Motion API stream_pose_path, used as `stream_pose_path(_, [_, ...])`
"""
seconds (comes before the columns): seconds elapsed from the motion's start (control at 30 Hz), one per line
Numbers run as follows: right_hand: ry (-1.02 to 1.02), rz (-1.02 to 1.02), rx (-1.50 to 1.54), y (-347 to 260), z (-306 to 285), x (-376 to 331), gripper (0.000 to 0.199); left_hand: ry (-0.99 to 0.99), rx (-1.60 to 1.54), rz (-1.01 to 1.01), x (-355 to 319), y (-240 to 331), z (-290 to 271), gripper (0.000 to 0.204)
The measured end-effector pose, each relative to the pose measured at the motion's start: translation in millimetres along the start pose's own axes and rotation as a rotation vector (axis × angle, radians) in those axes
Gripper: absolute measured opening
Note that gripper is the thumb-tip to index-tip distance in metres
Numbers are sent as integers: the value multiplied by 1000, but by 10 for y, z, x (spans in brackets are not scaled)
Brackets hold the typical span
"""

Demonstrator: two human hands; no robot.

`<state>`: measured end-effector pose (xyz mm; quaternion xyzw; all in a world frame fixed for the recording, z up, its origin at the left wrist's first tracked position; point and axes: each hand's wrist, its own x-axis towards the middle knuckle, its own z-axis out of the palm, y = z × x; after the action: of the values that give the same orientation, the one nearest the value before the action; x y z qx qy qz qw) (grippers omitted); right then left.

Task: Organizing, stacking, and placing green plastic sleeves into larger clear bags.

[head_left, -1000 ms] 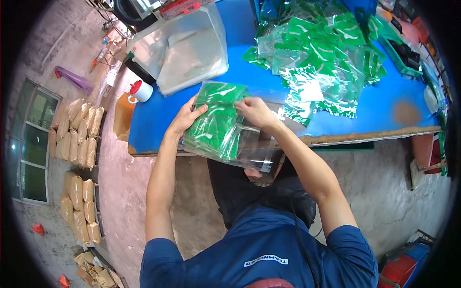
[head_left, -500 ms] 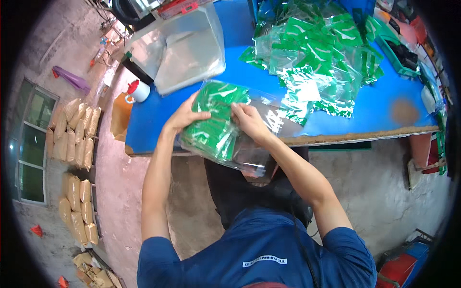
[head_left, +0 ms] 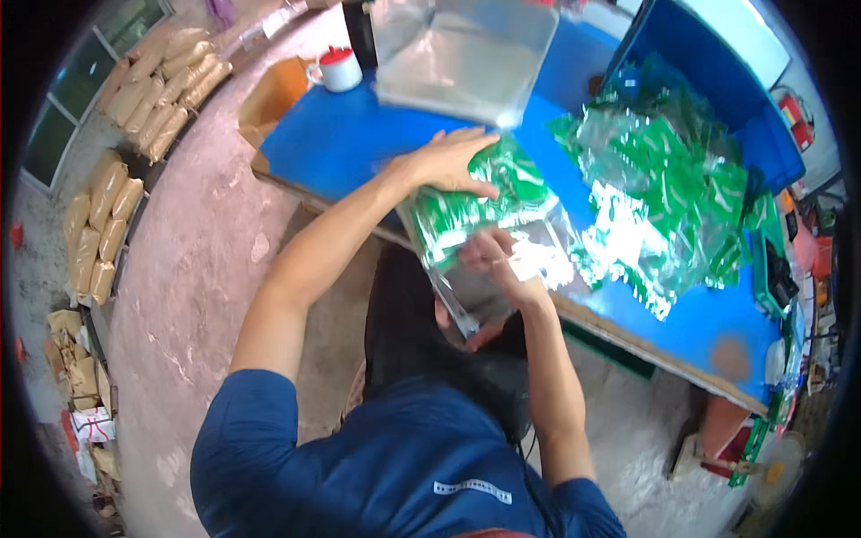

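At the table's near edge lies a large transparent plastic bag (head_left: 471, 300) with green-and-transparent packets (head_left: 516, 184) stacked in its upper part. My left hand (head_left: 448, 163) rests on the top left of this stack, fingers stretched out and thumb spread across the packets. Lower down, my right hand (head_left: 493, 255) is over the slack end of the bag, close to the lower edge of the packets. Motion smears its fingers, so whether they grip the film cannot be made out. The bag's bottom corner hangs past the table edge above my lap.
On the blue table (head_left: 314, 148), a heap of green packets (head_left: 664, 179) spreads at right before a blue bin (head_left: 717, 81). Transparent bags (head_left: 457, 76) are stacked at the back. A red-lidded white mug (head_left: 338, 70) stands at far left. Filled brown sacks (head_left: 108, 193) lie beyond.
The view has turned. My left hand has shifted from the bag's left edge to flat on top of the packets. My right hand has dropped toward the bag's loose lower end.
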<state>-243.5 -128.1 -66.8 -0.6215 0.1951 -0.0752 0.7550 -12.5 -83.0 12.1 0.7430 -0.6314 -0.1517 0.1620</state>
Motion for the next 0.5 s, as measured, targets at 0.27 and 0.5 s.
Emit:
stream_pose_path(0.27, [97,-542,-511,59,304,-11,22,1053,-560,-61,-947,121,260,91])
stream_pose_path(0.5, [157,-821,-931,63,411,109,26,768,-1050,-367,-1853,733,1654,49])
